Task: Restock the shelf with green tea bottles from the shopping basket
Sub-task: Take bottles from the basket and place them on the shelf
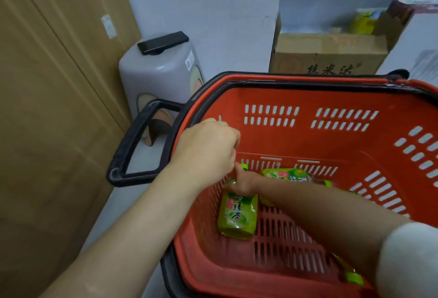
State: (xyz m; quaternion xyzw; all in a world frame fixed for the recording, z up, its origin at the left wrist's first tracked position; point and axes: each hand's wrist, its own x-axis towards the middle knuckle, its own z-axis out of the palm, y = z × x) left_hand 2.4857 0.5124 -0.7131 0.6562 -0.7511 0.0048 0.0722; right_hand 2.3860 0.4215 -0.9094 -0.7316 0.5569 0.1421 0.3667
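Note:
A red shopping basket [331,145] with a black rim fills the lower right. On its floor lies a green tea bottle [238,214] with a green label. My right hand [241,182] reaches deep inside and grips that bottle near its neck. A second green tea bottle [288,174] lies behind my right forearm, and a third [350,274] shows partly under my arm at the lower right. My left hand [208,148] is closed on the basket's left rim. No shelf is in view.
The basket's black pull handle [132,150] sticks out to the left. A grey plastic stool [158,70] with a black phone [162,42] on top stands by the wall. An open cardboard box [329,53] sits behind the basket. A brown wooden panel [47,108] lines the left.

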